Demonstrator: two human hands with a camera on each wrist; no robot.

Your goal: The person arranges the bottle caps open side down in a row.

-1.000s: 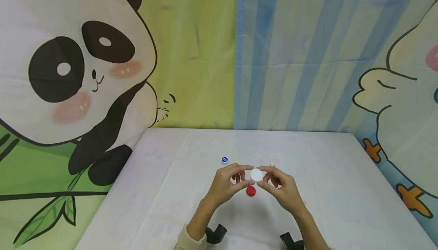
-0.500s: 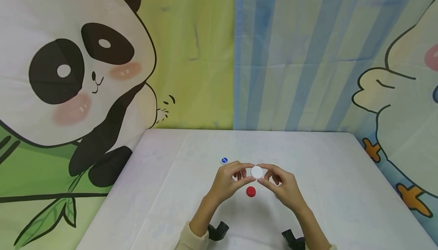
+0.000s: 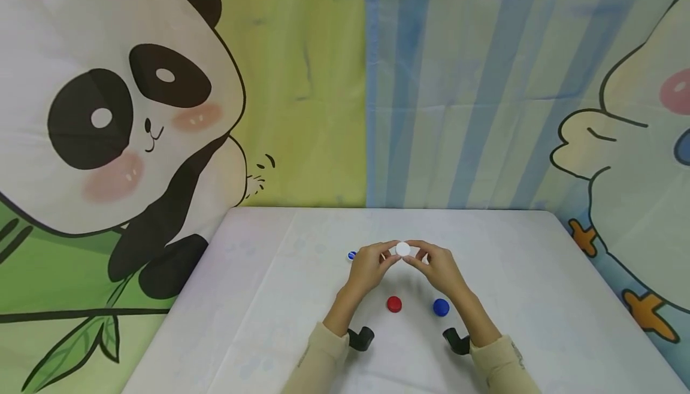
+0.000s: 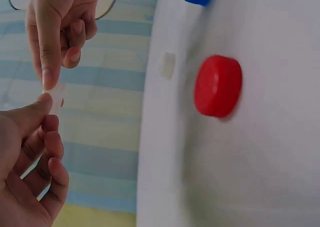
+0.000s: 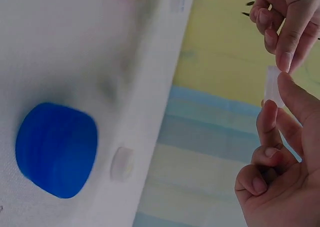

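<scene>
Both hands pinch one white bottle cap (image 3: pixel 402 249) by its edges, raised over the far half of the table. My left hand (image 3: pixel 371 265) holds its left side between thumb and forefinger, and my right hand (image 3: pixel 439 269) does the same on its right side. Nearer to me, a red bottle cap (image 3: pixel 394 304) and a blue bottle cap (image 3: pixel 441 307) lie on the table. Another small whitish cap (image 5: pixel 121 163) shows beyond the blue one in the right wrist view; the right hand hides it from the head view.
A small cap with a blue-and-white top (image 3: pixel 352 255) lies at the left hand's far side, partly covered by it. The white-covered table (image 3: pixel 291 322) ends at printed curtains (image 3: pixel 458 112) behind. A black wrist camera mount (image 3: pixel 361 338) juts from the left wrist.
Both hands have moved forward with the white cap. The blue cap has come out from behind the right hand, while the left hand now partly covers the blue-and-white cap.
</scene>
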